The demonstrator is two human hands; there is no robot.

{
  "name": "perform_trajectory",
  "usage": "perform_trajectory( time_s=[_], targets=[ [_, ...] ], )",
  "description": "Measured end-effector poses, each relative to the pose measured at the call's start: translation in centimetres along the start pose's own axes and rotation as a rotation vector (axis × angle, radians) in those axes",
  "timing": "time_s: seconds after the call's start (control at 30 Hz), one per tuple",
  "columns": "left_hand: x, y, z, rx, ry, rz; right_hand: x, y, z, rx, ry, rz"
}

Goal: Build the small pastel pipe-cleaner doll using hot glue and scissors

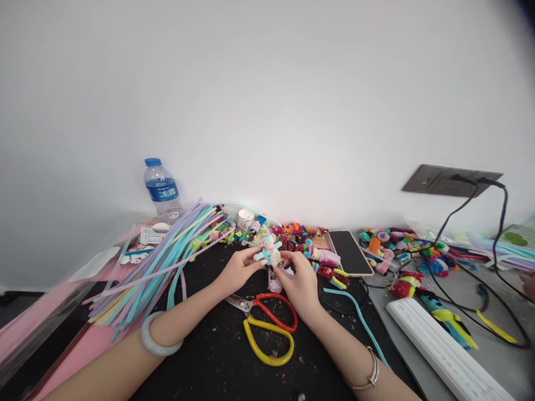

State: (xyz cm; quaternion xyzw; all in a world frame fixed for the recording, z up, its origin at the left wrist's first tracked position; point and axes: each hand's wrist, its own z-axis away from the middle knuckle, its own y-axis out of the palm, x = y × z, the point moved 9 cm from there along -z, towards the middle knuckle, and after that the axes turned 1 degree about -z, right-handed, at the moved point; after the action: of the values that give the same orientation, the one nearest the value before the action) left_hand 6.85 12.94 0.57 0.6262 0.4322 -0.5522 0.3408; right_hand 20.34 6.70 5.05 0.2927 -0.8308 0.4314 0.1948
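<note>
We see the fingertips of the left hand [240,271] and right hand [300,281] drawn in to a narrow pinch, holding a pastel fuzzy figure [270,250] between them. It touches both, so neither hand is nearer; its long axis we cannot tell. Nearer the wearer, we note scissors [254,302] on the black mat [217,362]; leftward, bundled fuzzy stems [163,273].

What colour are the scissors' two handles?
The scissors have one red-orange handle and one yellow handle, shown in the head view.
</note>
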Motion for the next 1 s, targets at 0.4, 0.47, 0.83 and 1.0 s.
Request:
perform_trajectory(
  time_s=[0.4,0.47,0.83,1.0],
  targets=[
    [0.3,0.2,0.0,0.02,0.003,0.059,-0.1,0.0,0.0,0.001,0.001,-0.004],
    [0.3,0.2,0.0,0.027,0.001,0.078,0.0,0.0,0.0,-0.002,-0.003,-0.005],
    [1.3,0.3,-0.1,0.024,-0.051,0.256,0.3,-0.1,0.0,-0.001,-0.047,-0.021],
    [0.9,0.2,0.1,0.003,-0.065,0.352,0.6,-0.1,0.0,0.007,-0.057,-0.047]
  ],
)
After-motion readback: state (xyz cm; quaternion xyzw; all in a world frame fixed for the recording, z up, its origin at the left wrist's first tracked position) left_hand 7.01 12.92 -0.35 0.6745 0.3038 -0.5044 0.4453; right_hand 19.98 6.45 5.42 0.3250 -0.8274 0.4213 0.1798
